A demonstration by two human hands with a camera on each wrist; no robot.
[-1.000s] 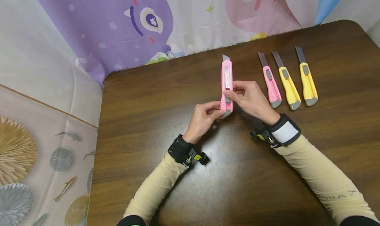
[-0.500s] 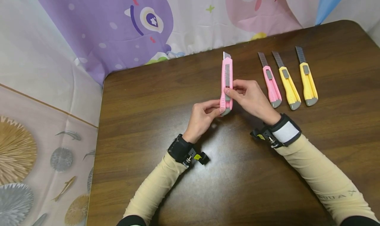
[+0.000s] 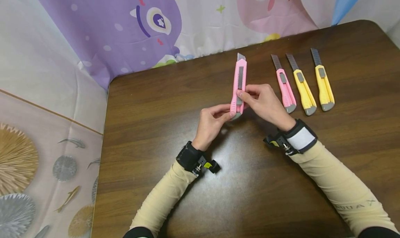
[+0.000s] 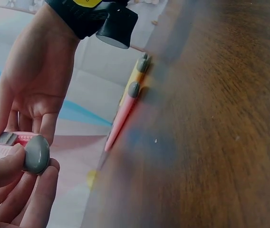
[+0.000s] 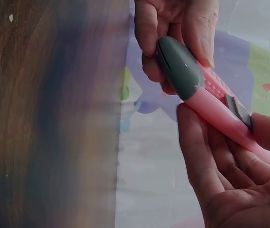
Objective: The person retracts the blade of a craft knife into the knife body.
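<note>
A pink utility knife point(image 3: 235, 100) is held up above the table in the head view, a short piece of blade point(image 3: 241, 56) showing at its top. Its grey end cap point(image 4: 37, 155) is pinched by my left hand point(image 3: 210, 125), thumb on one side and fingers on the other. My right hand point(image 3: 265, 102) grips the pink body from the right. In the right wrist view the right thumb point(image 5: 268, 132) presses at the grey slider point(image 5: 238, 113), while the fingers support the handle from the other side.
To the right lie a second pink utility knife point(image 3: 285, 91) and two yellow utility knives, one in the middle point(image 3: 305, 92) and one farthest right point(image 3: 325, 88), all with long blades out. They rest on a brown wooden table point(image 3: 150, 126). A cartoon-printed curtain point(image 3: 206, 29) hangs behind its far edge.
The held pink knife has risen slightly, and its blade end has tipped a little to the right. Both hands keep their hold. The knives on the table have not moved.
</note>
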